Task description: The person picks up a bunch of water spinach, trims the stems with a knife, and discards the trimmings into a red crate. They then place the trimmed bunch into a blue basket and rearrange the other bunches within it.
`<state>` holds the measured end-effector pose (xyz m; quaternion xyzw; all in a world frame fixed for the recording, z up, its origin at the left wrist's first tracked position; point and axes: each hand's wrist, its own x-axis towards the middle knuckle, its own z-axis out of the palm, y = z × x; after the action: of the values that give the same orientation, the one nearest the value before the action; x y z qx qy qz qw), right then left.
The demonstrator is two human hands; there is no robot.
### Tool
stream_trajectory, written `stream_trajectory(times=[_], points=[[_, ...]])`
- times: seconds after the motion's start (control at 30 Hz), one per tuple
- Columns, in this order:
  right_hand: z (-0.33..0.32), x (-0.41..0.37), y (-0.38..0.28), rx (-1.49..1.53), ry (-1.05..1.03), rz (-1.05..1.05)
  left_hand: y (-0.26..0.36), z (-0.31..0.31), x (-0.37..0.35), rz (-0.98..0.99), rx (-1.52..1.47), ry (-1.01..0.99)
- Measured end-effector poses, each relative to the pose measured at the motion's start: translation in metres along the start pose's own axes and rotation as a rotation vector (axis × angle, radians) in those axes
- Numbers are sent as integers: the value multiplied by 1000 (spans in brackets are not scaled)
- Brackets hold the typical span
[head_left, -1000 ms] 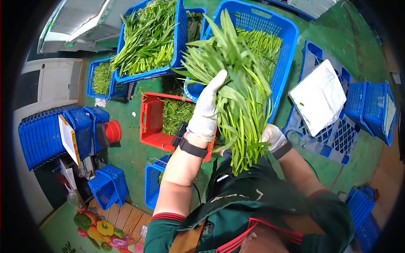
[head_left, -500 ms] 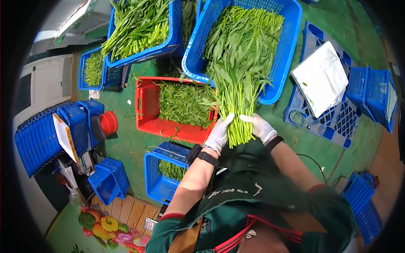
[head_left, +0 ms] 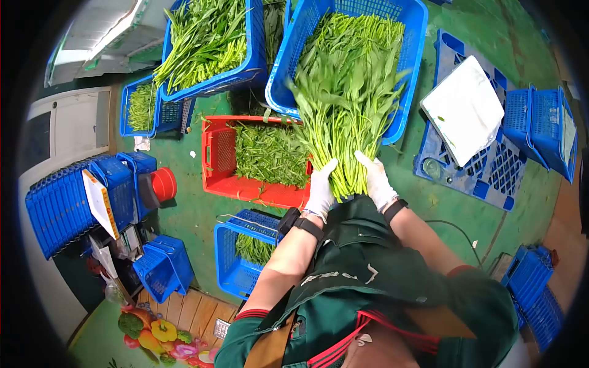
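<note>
A wide bunch of water spinach (head_left: pixel 348 138) lies between my two white-gloved hands, its cut stem ends pointing toward my body. My left hand (head_left: pixel 320 191) is closed against the left side of the stems, thumb on top. On the other side my right hand (head_left: pixel 377 183) grips the stems, also with its thumb uppermost. The undersides of both hands are hidden. Leaves of the bunch, partly blurred, reach over the near rim of a large blue basket (head_left: pixel 412 80) that holds more water spinach (head_left: pixel 362 37).
A red crate (head_left: pixel 211 168) of loose leaves stands left of my hands. Blue baskets of greens stand at the upper left (head_left: pixel 261 64) and below the red crate (head_left: pixel 228 260). To the right, a white board-like slab (head_left: pixel 463 110) lies on a blue pallet (head_left: pixel 500 184).
The bunch has fanned out wider between my hands, and its leaves have shifted and blurred. Its stem ends sit slightly higher in view. Both hands keep their hold.
</note>
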<state>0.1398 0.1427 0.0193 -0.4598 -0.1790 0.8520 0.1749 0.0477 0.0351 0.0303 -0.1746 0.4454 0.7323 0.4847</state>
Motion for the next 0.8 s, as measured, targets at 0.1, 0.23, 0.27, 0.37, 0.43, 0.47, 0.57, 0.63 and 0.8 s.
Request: stream_trajectory(times=[0.1, 0.23, 0.27, 0.37, 0.43, 0.47, 0.57, 0.63, 0.8], points=[[-9, 0, -1, 57, 8, 124, -6, -15, 10, -151, -81, 18], [-17, 4, 1, 127, -54, 212, -1, -8, 3, -199, -104, -19], [-14, 3, 2, 97, -45, 183, 1, 4, -2, -118, -71, 37], [-10, 0, 7, 109, -70, 182, -7, 12, -4, -3, 88, 57], [-11, 5, 11, 224, -64, 249, -19, 12, 0, 87, 218, -23], [-10, 8, 11, 114, -28, 280, -16, 16, -3, 98, 375, 6], [-2, 9, 16, -95, 64, 7, -8, 29, -11, 110, 155, 34], [-1, 5, 16, -92, 70, 0, -12, 21, -9, 118, 170, 77], [-3, 0, 12, -17, 96, 38, 2, 13, -13, -150, 88, 127]])
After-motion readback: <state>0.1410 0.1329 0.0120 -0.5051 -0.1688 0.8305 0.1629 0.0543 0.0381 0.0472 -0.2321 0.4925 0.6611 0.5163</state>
